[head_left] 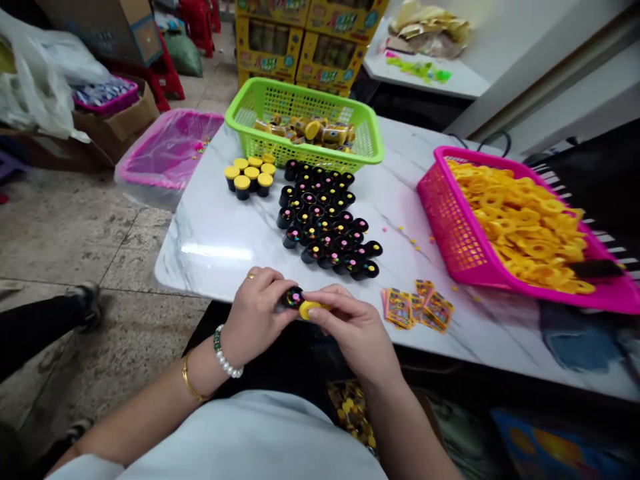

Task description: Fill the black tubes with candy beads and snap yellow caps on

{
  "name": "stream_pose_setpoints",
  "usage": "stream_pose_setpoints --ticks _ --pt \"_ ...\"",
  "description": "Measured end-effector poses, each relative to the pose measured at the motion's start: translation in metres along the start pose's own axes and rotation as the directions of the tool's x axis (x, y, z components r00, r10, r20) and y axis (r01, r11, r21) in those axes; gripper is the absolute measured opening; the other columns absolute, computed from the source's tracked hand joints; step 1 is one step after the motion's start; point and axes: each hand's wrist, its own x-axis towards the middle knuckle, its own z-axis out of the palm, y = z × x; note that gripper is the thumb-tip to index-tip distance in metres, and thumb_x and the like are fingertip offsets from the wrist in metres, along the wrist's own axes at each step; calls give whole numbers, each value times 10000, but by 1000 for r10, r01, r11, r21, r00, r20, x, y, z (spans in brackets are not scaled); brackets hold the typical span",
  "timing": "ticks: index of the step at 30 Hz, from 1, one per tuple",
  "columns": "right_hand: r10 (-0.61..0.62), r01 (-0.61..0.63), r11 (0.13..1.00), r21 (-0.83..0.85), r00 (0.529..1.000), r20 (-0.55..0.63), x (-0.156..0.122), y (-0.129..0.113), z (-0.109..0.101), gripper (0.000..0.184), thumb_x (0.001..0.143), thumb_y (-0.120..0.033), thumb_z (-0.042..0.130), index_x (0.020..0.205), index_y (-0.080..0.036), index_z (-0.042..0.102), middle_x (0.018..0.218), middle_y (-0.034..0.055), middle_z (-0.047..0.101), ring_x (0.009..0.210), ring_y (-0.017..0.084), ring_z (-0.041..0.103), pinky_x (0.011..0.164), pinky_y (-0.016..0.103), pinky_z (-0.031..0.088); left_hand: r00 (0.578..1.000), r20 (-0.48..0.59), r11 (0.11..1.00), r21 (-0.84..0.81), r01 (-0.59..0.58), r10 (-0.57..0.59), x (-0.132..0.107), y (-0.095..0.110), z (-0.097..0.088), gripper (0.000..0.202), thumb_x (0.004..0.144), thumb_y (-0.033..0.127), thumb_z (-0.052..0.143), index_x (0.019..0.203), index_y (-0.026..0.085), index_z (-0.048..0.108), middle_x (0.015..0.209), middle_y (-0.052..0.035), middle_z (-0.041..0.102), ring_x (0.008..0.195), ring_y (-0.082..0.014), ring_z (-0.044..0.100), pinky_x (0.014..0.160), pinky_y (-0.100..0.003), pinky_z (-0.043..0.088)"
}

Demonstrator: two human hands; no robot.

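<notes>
My left hand grips a small black tub with coloured candy showing in its open top, at the near edge of the white marble table. My right hand pinches a yellow ring-shaped lid right beside the tub's mouth. Just beyond my hands stands a cluster of several open black tubs filled with candy. Left of these stand several tubs with yellow lids on.
A green basket with wrapped items stands at the table's far side. At the right sits a pink basket full of yellow lids. Small printed packets lie near my right hand. A pink bin, boxes and another person's foot are on the floor at left.
</notes>
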Motion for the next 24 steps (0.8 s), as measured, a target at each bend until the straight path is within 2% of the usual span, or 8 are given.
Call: stream_pose_setpoints --ticks 3,5,7,9,11,13,17,24 --pt "2 -2 998 -64 1000 2 8 -4 9 215 749 -273 773 960 -301 795 834 9 612 786 136 591 710 269 519 999 32 1000 12 9 -10 1 -1 0 193 824 295 723 953 157 679 838 -60 607 816 -213 523 733 -354 471" --pt "46 -48 996 -73 998 -38 14 -6 12 338 702 -273 810 1037 -288 771 792 -15 583 676 104 555 600 238 502 998 61 999 23 29 -30 1 -1 -1 184 846 335 700 906 162 680 824 -55 597 810 -210 517 740 -357 463" --pt "153 -153 988 -11 987 -53 18 -7 13 437 662 -303 839 1084 -257 736 719 -48 550 514 64 479 444 203 431 996 78 999 35 39 -42 2 0 -2 192 863 354 679 894 164 681 819 -52 594 803 -206 512 752 -361 456" --pt "253 -251 966 55 967 -29 22 -5 12 418 656 -344 844 1029 -208 715 632 -62 553 419 53 446 372 191 385 995 86 998 41 37 -41 2 0 -2 213 872 371 667 898 160 681 810 -51 594 795 -204 508 757 -360 453" --pt "294 -292 953 78 956 -14 23 -2 12 354 662 -373 839 921 -175 701 578 -43 588 406 73 484 372 200 412 995 95 999 44 28 -33 2 0 -2 240 878 391 654 884 153 682 793 -52 589 783 -201 505 750 -355 452" --pt "296 -292 952 95 955 -25 22 1 14 329 660 -383 837 863 -169 689 565 -21 620 414 88 509 380 210 434 995 102 999 43 19 -24 2 -1 -2 254 888 401 638 868 152 683 777 -51 581 769 -198 502 740 -350 450" --pt "264 -260 964 63 961 -77 20 -1 18 284 688 -384 816 814 -186 656 526 -38 603 390 77 475 360 193 392 996 91 999 41 12 -16 2 -1 -1 260 914 395 599 856 155 683 767 -51 582 765 -198 502 732 -342 444" --pt "269 -270 962 -29 962 -40 16 -10 21 309 757 -431 762 838 -216 555 458 -101 496 336 66 425 328 174 355 993 118 994 108 -14 1 0 -2 0 288 889 423 623 848 144 681 730 -47 565 762 -210 501 721 -345 432"
